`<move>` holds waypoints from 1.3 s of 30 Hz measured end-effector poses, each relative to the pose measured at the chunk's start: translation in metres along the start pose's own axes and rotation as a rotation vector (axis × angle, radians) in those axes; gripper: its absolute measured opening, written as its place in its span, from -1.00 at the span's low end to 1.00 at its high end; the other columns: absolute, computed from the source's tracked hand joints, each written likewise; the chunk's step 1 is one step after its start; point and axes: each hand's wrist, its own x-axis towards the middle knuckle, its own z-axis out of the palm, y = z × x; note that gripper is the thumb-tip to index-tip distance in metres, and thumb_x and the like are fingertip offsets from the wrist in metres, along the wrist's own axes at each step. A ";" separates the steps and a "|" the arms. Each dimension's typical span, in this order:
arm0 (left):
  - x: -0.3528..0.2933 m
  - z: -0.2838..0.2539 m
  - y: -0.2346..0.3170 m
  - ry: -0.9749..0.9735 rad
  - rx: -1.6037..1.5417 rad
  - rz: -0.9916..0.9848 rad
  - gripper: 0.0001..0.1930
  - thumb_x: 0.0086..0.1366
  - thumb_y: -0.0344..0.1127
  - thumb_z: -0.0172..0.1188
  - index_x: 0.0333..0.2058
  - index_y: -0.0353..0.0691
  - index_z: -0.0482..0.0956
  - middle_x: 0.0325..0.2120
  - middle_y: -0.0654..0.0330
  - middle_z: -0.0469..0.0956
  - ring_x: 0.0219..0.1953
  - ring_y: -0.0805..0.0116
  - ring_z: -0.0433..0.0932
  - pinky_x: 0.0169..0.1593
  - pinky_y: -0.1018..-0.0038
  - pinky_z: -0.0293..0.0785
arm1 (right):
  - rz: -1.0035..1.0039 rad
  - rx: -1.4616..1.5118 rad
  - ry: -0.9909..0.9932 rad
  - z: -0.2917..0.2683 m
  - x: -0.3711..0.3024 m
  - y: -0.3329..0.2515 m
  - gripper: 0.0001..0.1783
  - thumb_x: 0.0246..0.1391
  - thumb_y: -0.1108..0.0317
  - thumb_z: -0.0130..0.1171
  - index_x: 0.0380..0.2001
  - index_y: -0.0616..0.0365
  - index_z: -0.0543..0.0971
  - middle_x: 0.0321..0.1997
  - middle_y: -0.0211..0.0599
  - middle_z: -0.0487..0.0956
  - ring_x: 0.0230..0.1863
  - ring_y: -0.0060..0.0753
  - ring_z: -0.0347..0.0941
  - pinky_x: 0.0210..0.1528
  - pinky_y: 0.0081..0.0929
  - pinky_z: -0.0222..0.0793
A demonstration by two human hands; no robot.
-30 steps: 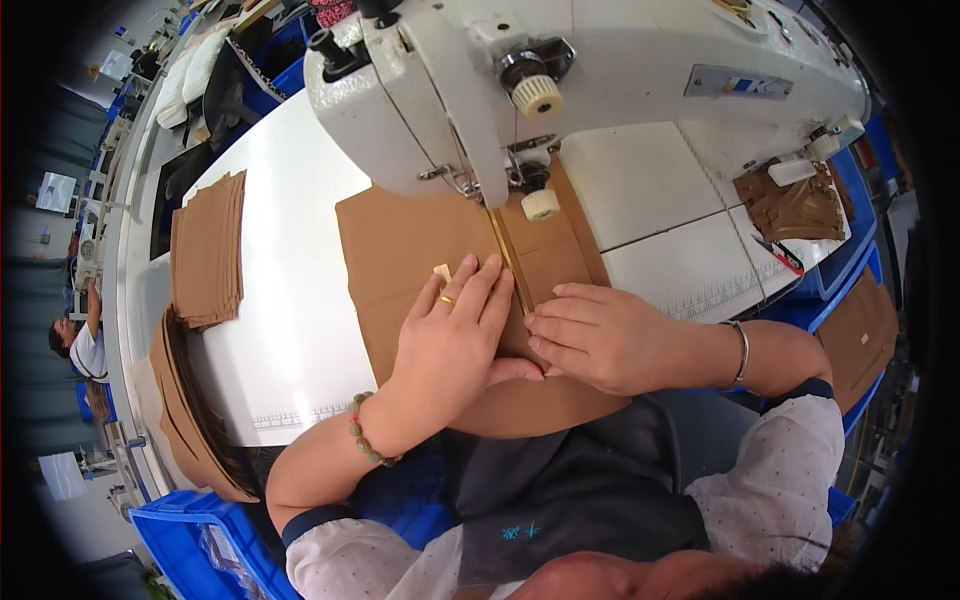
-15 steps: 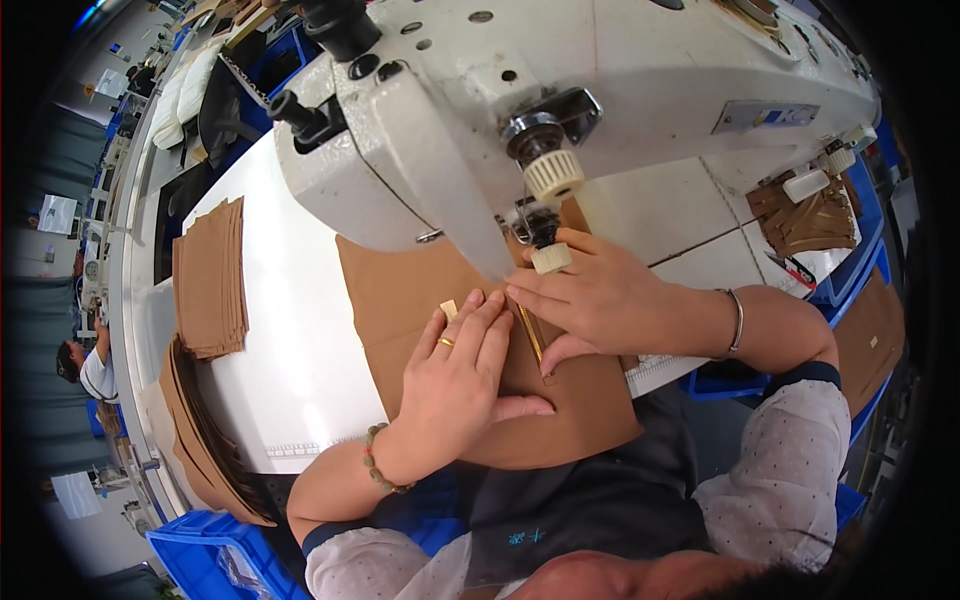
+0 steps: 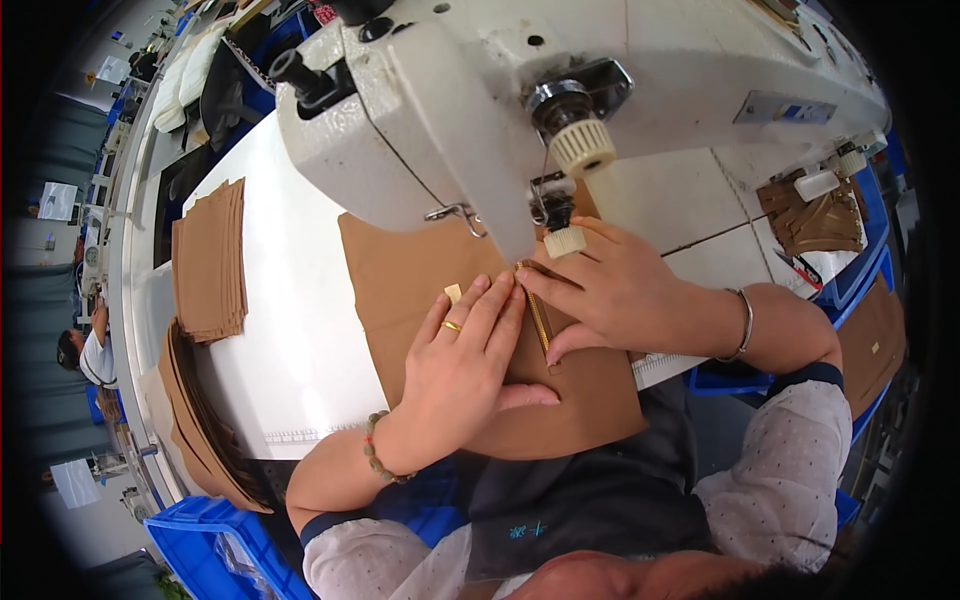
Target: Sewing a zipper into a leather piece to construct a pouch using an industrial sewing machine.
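Note:
A brown panel [image 3: 400, 290], fabric or leather, lies under the head of a white sewing machine [image 3: 420, 130]. A gold-toothed zipper [image 3: 540, 320] runs along a slot in the panel, up toward the needle area, which the machine head partly hides. My left hand [image 3: 463, 350] lies flat on the panel left of the zipper, fingers stretched out and thumb apart. Just right of the zipper, my right hand [image 3: 615, 290] presses on the panel with fingers extended, its fingertips close to the presser area. A small pale tab [image 3: 453, 293] shows beside my left fingers.
Stacked brown panels [image 3: 208, 260] lie on the white table's left. More brown pieces [image 3: 205, 430] hang over its left edge above a blue crate [image 3: 220, 550]. Brown strips [image 3: 812, 215] and a red-and-black tool [image 3: 800, 270] lie at the right. Another person [image 3: 95, 350] sits far left.
The view has shifted slightly, so the machine appears a little higher and to the right. Both hands keep their places on the panel, and more of the zipper shows between them.

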 end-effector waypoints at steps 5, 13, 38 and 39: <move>-0.001 0.001 0.001 0.015 -0.018 -0.006 0.01 -0.06 0.39 0.33 0.17 -0.39 0.55 0.24 0.00 0.50 0.29 0.01 0.48 0.29 0.04 0.42 | 0.035 -0.023 0.022 0.000 -0.004 -0.007 -0.15 -0.17 -0.28 0.37 0.06 0.17 0.63 0.17 -0.21 0.56 0.17 -0.12 0.48 0.30 -0.08 0.37; 0.009 0.003 -0.010 0.039 0.009 0.000 0.01 -0.07 0.39 0.35 0.17 -0.37 0.54 0.23 0.00 0.51 0.31 0.04 0.47 0.30 0.03 0.40 | 0.018 -0.051 0.103 0.007 -0.001 0.000 -0.19 -0.23 -0.18 0.42 -0.02 0.25 0.64 0.11 -0.18 0.58 0.14 -0.13 0.46 0.18 -0.20 0.41; 0.012 0.012 -0.020 0.104 -0.159 -0.091 0.12 -0.26 0.19 0.58 0.21 -0.49 0.44 0.23 -0.22 0.43 0.26 -0.20 0.45 0.36 0.05 0.38 | -0.044 -0.025 0.195 0.009 0.005 0.006 -0.27 -0.35 -0.14 0.44 -0.21 0.29 0.67 -0.03 -0.27 0.62 0.05 -0.21 0.49 0.16 -0.28 0.42; 0.012 0.012 -0.020 0.103 -0.159 -0.085 0.11 -0.25 0.18 0.58 0.21 -0.49 0.45 0.22 -0.22 0.43 0.26 -0.20 0.45 0.36 0.04 0.38 | -0.043 -0.018 0.188 0.009 0.006 0.006 -0.27 -0.35 -0.14 0.44 -0.22 0.30 0.66 -0.04 -0.26 0.62 0.04 -0.21 0.49 0.15 -0.28 0.43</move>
